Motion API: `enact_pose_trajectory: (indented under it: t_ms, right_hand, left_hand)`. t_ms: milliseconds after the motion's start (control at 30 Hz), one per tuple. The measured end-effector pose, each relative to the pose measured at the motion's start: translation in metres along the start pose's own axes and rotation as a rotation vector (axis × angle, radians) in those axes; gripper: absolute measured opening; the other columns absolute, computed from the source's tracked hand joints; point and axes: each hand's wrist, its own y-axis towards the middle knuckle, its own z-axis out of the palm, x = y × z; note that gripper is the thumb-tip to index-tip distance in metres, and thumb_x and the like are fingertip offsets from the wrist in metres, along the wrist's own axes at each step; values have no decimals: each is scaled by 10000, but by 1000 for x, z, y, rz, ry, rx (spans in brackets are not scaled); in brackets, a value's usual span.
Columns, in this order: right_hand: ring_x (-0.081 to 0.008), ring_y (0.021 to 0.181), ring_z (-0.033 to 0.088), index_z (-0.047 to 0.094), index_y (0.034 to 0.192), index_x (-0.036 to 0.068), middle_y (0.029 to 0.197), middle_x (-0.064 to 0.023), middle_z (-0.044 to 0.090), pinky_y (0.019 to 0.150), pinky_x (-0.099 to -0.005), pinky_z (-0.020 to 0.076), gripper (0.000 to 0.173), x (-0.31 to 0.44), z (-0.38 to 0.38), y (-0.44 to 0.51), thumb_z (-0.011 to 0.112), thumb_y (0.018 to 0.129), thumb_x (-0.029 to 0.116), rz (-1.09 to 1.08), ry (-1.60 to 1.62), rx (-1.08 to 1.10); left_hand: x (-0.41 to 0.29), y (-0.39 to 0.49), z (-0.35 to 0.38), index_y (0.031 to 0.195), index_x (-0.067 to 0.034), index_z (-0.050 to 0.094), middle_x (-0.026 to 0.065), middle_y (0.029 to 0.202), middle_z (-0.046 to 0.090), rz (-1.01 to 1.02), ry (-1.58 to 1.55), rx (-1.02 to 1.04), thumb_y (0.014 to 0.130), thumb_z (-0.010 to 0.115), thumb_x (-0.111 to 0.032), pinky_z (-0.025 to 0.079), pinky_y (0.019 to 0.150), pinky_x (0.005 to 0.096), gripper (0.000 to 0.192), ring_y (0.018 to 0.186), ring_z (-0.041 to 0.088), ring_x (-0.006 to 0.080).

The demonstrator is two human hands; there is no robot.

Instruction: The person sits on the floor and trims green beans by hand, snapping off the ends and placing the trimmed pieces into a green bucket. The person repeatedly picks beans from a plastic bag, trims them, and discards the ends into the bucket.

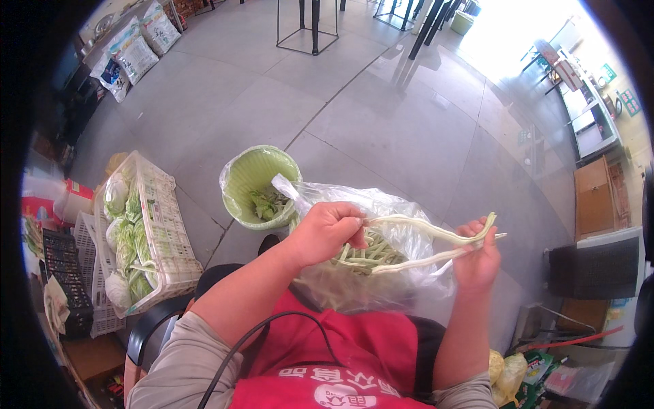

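Observation:
Long pale green beans [434, 227] stretch between my two hands above an open clear plastic bag. My left hand [329, 230] pinches one end of a bean between thumb and fingers. On the other side, my right hand [477, 255] grips the beans, whose tips stick out past the fingers. Inside the plastic bag [357, 296], which rests at my lap, lies a heap of cut bean pieces [375, 250]. Just beyond the bag stands a light green bin [255, 158] with a clear liner and some leafy scraps [271, 204] at its bottom.
A white plastic crate [176, 250] of Chinese cabbages [127, 235] stands on my left, by a black crate [66, 281]. My chair's armrest [148, 322] is near it. Filled sacks [130, 51] lean at the far left. Plastic bags [508, 376] sit at the lower right.

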Motion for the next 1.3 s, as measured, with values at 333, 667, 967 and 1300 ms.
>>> enact_pose_trajectory:
  t_ms: [333, 667, 967, 1300]
  right_hand:
    - [-147, 818, 445, 564, 1157, 42, 941, -35, 539, 647, -239, 437, 270, 3, -5, 1, 551, 1031, 281, 13, 27, 47]
    - [-157, 834, 476, 574, 1173, 11, 948, -50, 545, 658, -253, 451, 285, 12, -8, -1, 543, 1037, 260, 15, -85, -10]
    - [-161, 801, 474, 535, 1170, -24, 942, -69, 545, 648, -278, 431, 258, 10, -16, 9, 537, 1034, 196, -64, -213, -102]
    - [-166, 809, 490, 537, 1189, -48, 963, -85, 566, 677, -287, 434, 284, -2, -19, 13, 559, 1024, 182, -158, -309, -233]
  left_hand:
    - [-12, -18, 4, 1019, 37, 647, 92, 839, 709, -33, -117, 130, 987, 499, -107, 536, 753, 286, 209, 769, 676, 134]
    - [-10, -27, 25, 1183, 47, 610, 153, 960, 718, -119, -193, 317, 971, 448, -62, 576, 747, 328, 288, 834, 710, 195]
    - [-12, -22, 27, 1106, 46, 628, 83, 776, 642, -386, -483, 137, 946, 450, -145, 512, 625, 310, 306, 656, 615, 173]
    - [-26, -24, 32, 990, -7, 656, -6, 696, 549, -339, -75, 243, 965, 514, -198, 414, 568, 256, 240, 606, 496, 86]
